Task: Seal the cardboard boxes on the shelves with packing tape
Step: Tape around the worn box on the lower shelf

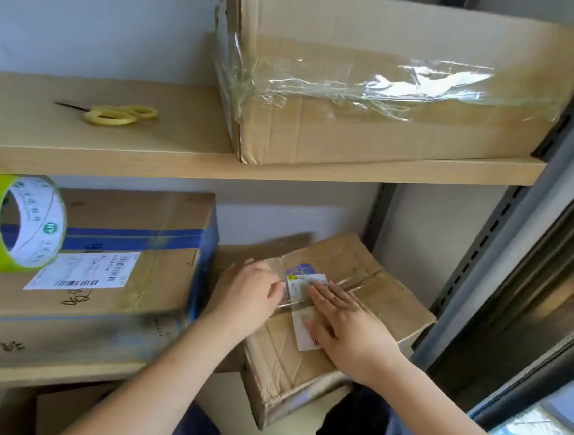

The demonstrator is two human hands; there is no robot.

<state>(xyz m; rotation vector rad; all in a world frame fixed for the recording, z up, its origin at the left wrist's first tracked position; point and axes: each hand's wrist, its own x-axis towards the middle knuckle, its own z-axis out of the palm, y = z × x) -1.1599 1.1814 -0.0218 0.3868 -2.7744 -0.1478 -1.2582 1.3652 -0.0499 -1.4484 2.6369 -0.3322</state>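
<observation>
**Hands Pressed on Taped Box at Lower Shelf**

Seen from above: 2 bare hands on the top of a small, creased brown cardboard box (335, 327) jutting off the front edge of the lower light-wood shelf (43, 370). Right hand (349, 328) laid flat, fingers straight, pressing on a strip of clear packing tape (342, 285) and a white printed label (302, 287) along the box's centre seam. Left hand (248, 295) curled at the fingertips against the tape's near end; whether pinching or only pressing, impossible to tell. Just left, a larger brown cardboard box with blue tape (121, 255), a green-wrapped roll of packing tape (10, 223) resting on its top. On the upper wood shelf (180, 164), yellow-handled scissors (115, 114) lying well apart from a long cardboard box banded in wrinkled clear tape (375, 80).
</observation>
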